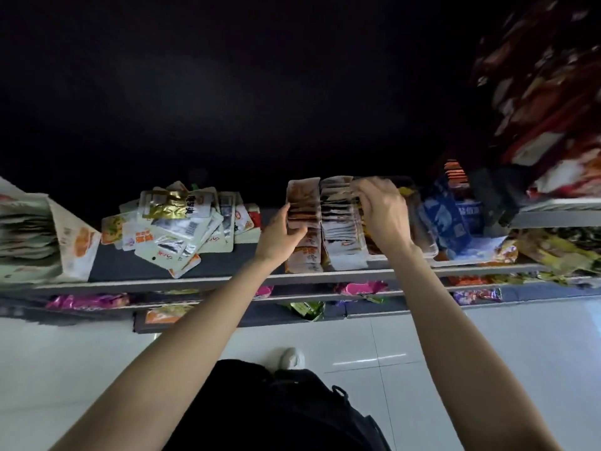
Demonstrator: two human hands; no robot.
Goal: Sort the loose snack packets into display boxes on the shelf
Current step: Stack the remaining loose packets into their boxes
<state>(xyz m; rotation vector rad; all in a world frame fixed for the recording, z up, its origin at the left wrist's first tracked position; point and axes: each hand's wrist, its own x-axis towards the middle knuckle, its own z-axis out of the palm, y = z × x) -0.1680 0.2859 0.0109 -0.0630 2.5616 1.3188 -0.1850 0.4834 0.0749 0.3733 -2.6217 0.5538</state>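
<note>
1. Nearest the camera is the person's dark clothing (pixel 260 411) and one white shoe (pixel 292 358) on a pale tiled floor (pixel 487 353).
2. Both bare forearms reach up and forward from the bottom edge to the top shelf (pixel 146 283).
3. Under that shelf, lower shelves carry pink, green and orange packets; they are too blurred to read.
4. The left hand (pixel 281 234) lies against the left side of a display box (pixel 304 222) that stands on the shelf, filled with a row of orange-brown packets. Its thumb points up along the box side and its fingers (pixel 297 235) curl over the packets, gripping them.
5. Just right of that box is a second row of pale, upright packets (pixel 341 222), touching the first.
6. The right hand (pixel 382 211) is over the far end of this second row. Its fingers (pixel 359 193) are bent and pinch the top edges of the packets there; motion blur hides how many.
7. Left of the hands, well apart from the box, a loose heap of packets (pixel 177 222) lies flat on the shelf, white and gold ones overlapping.
8. At the far left stands another full box (pixel 74 245).
9. To the right are blue packs (pixel 448 222) and yellow wrappers (pixel 553 252).
10. Behind everything the shelf back is dark.
</note>
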